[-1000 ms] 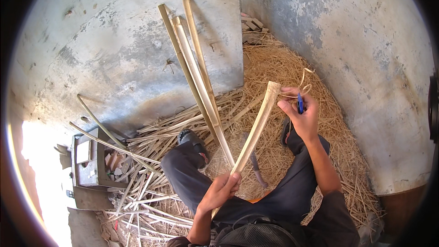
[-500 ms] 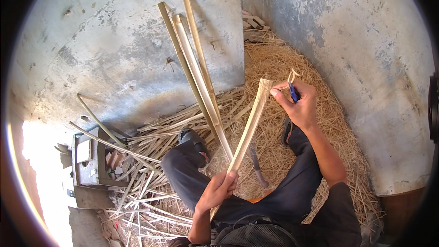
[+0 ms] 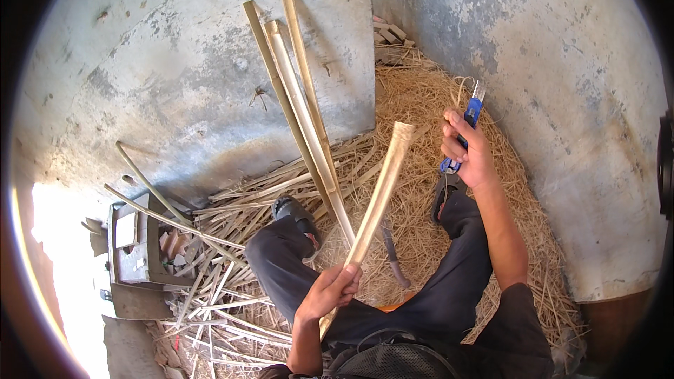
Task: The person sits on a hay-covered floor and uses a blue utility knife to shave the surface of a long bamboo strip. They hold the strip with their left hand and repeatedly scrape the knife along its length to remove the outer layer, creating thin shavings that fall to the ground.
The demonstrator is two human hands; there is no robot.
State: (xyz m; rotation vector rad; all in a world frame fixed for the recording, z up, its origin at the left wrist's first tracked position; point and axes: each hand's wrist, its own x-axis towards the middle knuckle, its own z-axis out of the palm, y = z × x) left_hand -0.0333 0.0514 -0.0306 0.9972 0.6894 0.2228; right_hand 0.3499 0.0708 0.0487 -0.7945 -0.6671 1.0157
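Observation:
My left hand (image 3: pixel 330 290) is closed round the lower part of a split bamboo piece (image 3: pixel 376 200), which slants up and to the right over my lap. To the right of its upper end, my right hand (image 3: pixel 468 146) grips a blue utility knife (image 3: pixel 472 114). The knife's blade points up, apart from the bamboo. A thin curled shaving (image 3: pixel 460 88) shows beside the blade, by my right fingers; whether they pinch it I cannot tell.
Several long bamboo pieces (image 3: pixel 298 98) lean on the wall ahead. Split strips (image 3: pixel 232 309) lie heaped at left beside a wooden box (image 3: pixel 133 274) of rubble. Shavings (image 3: pixel 421 91) cover the floor at right. A dark-bladed tool (image 3: pixel 397 267) lies between my legs.
My right hand has drawn away from the bamboo's upper end to the right and turned, so the knife now shows nearly whole. My left hand and the bamboo have barely moved.

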